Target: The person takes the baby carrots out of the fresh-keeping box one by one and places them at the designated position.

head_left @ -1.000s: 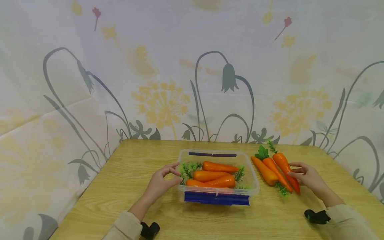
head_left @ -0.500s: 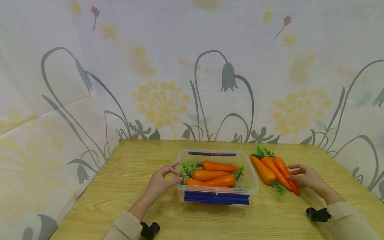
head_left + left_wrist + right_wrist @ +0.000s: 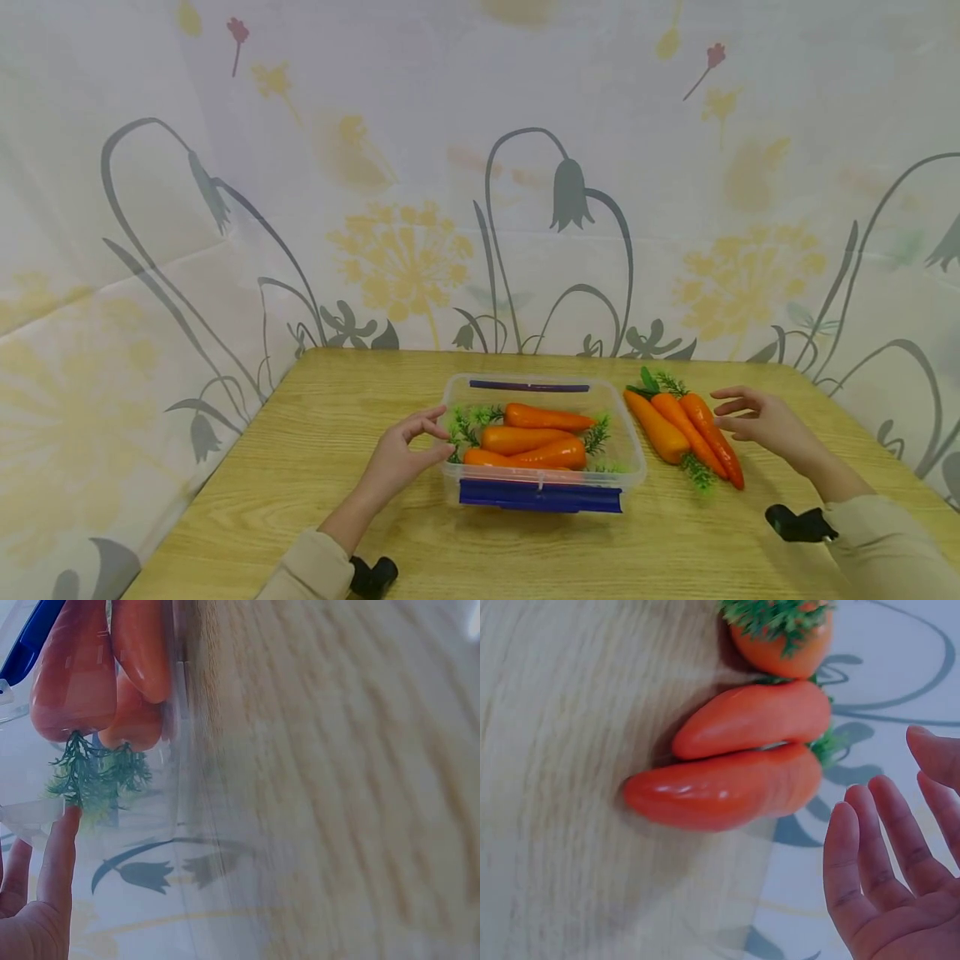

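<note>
A clear plastic food container [image 3: 637,467] with blue latches holds several shiny orange carrots [image 3: 551,416] with green tops. At its left rim rests my left hand [image 3: 405,446], thumb and fingers spread and touching the edge; the left wrist view shows the thumb [image 3: 60,859] at the rim. Three carrots lie side by side on the table right of the container; the rightmost carrot [image 3: 712,437] is redder, and the leftmost carrot [image 3: 660,427] points the other way. Just right of them my right hand [image 3: 768,425] hovers with loose fingers, holding nothing, apart from the carrots in the right wrist view.
The wood-grain table [image 3: 337,400] runs back to a flower-printed cloth [image 3: 420,167]. Black wrist-worn pieces [image 3: 798,525] stick out from both beige sleeves. One blue latch flap [image 3: 540,495] hangs down at the container's front.
My right hand set the rightmost carrot down closer to the other two, then let go and drew slightly up and away. My left hand has stayed at the container's rim.
</note>
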Demonstrator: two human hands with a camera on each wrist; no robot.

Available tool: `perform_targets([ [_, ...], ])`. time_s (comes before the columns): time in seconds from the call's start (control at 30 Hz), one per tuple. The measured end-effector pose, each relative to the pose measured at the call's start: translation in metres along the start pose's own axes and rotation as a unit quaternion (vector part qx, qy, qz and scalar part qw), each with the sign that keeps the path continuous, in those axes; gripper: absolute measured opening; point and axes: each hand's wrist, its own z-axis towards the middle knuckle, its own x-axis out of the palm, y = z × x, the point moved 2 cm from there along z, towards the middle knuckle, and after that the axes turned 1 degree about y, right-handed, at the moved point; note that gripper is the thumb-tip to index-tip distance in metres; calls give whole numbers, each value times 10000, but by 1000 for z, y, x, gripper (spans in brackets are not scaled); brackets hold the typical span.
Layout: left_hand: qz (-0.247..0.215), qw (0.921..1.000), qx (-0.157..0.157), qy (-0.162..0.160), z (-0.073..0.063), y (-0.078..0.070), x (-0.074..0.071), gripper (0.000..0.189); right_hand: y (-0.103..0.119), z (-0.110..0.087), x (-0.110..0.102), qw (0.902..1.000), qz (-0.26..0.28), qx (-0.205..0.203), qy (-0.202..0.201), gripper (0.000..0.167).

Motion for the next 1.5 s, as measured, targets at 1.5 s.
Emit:
perform_targets([
  [1.5,32,10000,13,7,0,0,0,11,106,30,52,9904,-261,-1268,491,36],
])
